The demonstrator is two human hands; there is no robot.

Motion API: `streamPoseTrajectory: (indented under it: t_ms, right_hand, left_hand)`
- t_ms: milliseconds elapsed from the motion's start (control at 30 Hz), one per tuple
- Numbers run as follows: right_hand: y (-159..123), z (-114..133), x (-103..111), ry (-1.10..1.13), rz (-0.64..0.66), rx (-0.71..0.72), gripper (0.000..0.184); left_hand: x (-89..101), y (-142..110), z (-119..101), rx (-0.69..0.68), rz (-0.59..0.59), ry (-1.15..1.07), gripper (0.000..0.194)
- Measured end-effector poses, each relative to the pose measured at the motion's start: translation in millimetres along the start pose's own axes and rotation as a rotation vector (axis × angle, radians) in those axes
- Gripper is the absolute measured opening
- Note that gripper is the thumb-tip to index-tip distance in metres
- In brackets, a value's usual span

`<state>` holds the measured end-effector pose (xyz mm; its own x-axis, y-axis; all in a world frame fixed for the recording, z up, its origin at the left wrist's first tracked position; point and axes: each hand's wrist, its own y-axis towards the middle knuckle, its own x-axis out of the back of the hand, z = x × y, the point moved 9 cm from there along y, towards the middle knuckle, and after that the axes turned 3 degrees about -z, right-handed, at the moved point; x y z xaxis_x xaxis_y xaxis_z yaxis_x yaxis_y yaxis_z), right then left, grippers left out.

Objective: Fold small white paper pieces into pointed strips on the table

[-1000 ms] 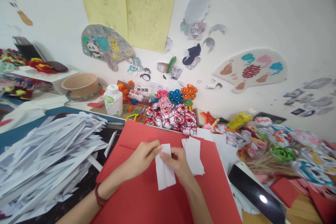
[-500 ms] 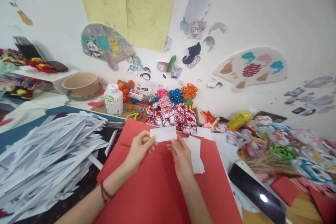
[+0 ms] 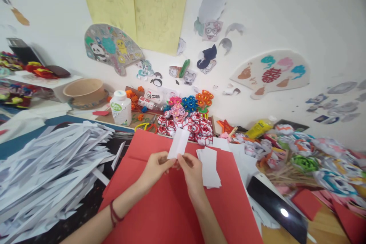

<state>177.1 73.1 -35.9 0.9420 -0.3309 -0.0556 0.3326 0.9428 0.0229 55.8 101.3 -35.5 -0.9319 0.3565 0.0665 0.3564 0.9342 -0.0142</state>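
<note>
A small white paper rectangle stands lengthwise between my hands, a faint crease running along it. My left hand pinches its lower left corner between thumb and fingers. At the lower right corner, my right hand grips the same paper with thumb and forefinger. Both hands are above a stack of large red paper sheets. Just right of my right hand, a small pile of white paper rectangles lies on the red sheets.
A big heap of white paper strips lies left. Behind the red sheets are red-and-white paper flowers, scissors and a white bottle. A black phone and more flowers are on the right.
The white paper has turned from lying crosswise to standing lengthwise. My hands have come closer together at its lower end, and the view has shifted slightly.
</note>
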Motion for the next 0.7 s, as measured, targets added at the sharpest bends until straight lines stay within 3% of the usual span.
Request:
streamPoseTrajectory:
  t_ms: [100, 200, 333, 433, 567, 700]
  right_hand:
    - [1.4, -3.4, 4.3, -0.052, -0.010, -0.013, 0.025]
    - [4.2, -6.5, 10.7, -0.093, -0.005, -0.033, 0.025]
    - [7.9, -10.6, 14.5, -0.112, 0.034, -0.077, 0.024]
    - [9.8, -12.0, 14.3, -0.127, 0.060, -0.085, 0.026]
    - [9.0, -10.7, 10.1, -0.128, 0.100, -0.072, 0.028]
    - [5.8, -5.1, 4.7, -0.125, 0.130, -0.057, 0.028]
  left_hand:
    - [7.1, -1.1, -18.0, -0.195, -0.024, 0.371, 0.022]
    - [12.7, -9.7, -43.2, -0.464, -0.090, 0.715, 0.037]
    - [-9.2, -32.2, -63.5, -0.920, 0.047, 1.140, 0.022]
    - [-16.8, -43.2, -68.7, -1.123, 0.085, 1.259, 0.020]
    - [-18.1, -40.5, -65.7, -1.101, 0.101, 1.272, 0.020]
    - [-4.8, -22.4, -58.3, -0.777, 0.054, 1.041, 0.017]
